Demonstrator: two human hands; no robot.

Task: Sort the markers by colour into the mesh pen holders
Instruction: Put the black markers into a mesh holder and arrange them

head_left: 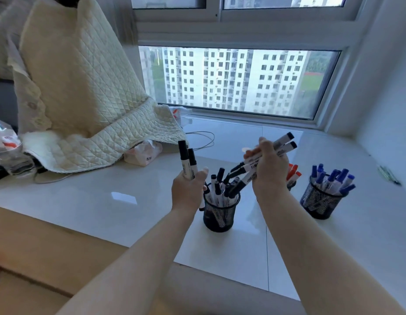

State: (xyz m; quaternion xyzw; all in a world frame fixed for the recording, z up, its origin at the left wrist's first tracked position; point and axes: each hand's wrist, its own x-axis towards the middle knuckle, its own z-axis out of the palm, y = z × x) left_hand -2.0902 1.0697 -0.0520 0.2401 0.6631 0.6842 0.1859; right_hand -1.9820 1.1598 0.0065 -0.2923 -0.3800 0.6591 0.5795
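Note:
My left hand [188,192] grips two black-capped markers [187,159] upright, just left of a black mesh holder [220,218] full of black markers. Above that holder my right hand [269,169] holds a bundle of several black-capped markers [282,144], slanted with some caps up right and others pointing down into the holder. Partly hidden behind my right hand are red markers [293,172] in a second holder. A third mesh holder [320,204] with blue markers stands at the right.
The holders stand on a glossy white sill [129,196] under a window. A quilted cream cover [84,98] drapes at the left over clutter, with a tissue pack [143,153] and a thin cable [202,139] beside it. A dark pen [389,175] lies far right.

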